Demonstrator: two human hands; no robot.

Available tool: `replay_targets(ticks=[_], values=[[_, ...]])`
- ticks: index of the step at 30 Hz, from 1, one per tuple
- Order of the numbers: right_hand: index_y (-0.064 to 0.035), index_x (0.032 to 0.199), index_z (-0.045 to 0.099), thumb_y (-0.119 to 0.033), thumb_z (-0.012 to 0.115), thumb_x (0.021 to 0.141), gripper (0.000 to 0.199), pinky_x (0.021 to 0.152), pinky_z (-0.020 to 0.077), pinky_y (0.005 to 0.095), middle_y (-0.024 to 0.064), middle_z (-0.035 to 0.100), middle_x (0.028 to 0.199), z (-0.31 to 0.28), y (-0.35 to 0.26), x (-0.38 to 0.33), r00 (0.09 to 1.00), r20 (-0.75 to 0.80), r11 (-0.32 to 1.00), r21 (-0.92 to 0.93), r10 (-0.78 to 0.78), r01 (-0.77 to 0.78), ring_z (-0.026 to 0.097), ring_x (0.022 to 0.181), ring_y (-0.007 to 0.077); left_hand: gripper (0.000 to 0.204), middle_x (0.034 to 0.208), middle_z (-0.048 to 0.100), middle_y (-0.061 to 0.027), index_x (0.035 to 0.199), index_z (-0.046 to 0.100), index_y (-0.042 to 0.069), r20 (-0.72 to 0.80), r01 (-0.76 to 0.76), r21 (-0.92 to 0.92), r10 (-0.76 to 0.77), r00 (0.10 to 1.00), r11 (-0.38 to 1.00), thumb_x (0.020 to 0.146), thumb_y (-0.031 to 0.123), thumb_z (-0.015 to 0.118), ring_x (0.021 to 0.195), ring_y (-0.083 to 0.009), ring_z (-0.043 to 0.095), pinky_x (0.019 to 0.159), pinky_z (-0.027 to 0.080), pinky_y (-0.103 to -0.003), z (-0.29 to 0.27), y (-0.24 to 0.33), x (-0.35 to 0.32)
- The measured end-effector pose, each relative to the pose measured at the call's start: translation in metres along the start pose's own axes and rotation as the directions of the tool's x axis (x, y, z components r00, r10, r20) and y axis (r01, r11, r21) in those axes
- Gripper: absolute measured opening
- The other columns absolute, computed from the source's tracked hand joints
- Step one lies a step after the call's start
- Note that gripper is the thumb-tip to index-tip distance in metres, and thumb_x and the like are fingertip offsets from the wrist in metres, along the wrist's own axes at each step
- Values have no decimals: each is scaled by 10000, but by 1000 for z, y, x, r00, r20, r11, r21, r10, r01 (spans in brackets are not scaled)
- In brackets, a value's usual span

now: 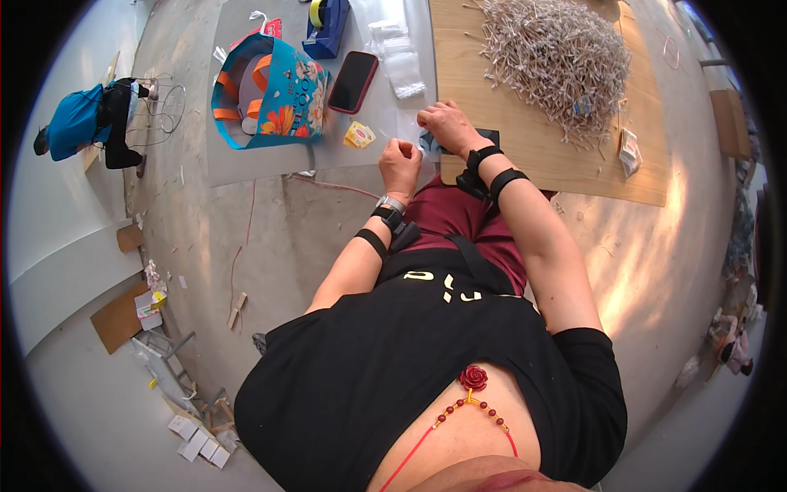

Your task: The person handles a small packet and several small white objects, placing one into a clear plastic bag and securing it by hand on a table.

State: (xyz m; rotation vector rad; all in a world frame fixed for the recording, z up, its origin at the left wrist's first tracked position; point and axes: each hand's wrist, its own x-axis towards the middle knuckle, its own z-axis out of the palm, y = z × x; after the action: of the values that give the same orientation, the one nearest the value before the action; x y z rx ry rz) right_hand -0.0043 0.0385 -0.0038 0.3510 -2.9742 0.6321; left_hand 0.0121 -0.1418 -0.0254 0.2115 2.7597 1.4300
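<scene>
Both of my hands meet at the near edge of the tables. My left hand (400,168) is closed in a pinch with the fingertips together. My right hand (448,127) is just to its right and slightly farther off, fingers curled down. Between them shows a bit of clear, shiny film (424,149); which fingers grip it I cannot tell. Under my right wrist lies a flat dark object (489,138), partly covered. Small yellow printed cards (359,134) rest left of my hands. Beyond them is a stack of clear plastic bags (397,61).
A big heap of thin whitish sticks, like cotton swabs (557,61), covers the wooden board (525,160). Small packets (630,152) sit at its right. On the grey table are a phone (353,82), blue tape dispenser (326,29) and blue shopping bag (270,98). Another person (86,123) bends at far left.
</scene>
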Motion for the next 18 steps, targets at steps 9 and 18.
replay_targets(ticks=[9,18], values=[[-143,954,690,-112,612,873,117,947,457,389,35,665,1015,-15,1,-7,996,54,987,-143,-72,79,633,1085,225,140,828,707,-110,841,655,67,110,21,107,-33,993,994,821,188,723,788,-326,701,739,548,-443,-4,19,-8],[-131,941,683,-130,604,879,100,959,453,385,49,649,1018,-21,11,-17,996,-10,981,-172,-88,85,627,1093,237,159,842,703,-107,876,669,72,184,-34,150,6,983,988,835,216,722,817,-334,697,751,542,-458,-1,33,-11]])
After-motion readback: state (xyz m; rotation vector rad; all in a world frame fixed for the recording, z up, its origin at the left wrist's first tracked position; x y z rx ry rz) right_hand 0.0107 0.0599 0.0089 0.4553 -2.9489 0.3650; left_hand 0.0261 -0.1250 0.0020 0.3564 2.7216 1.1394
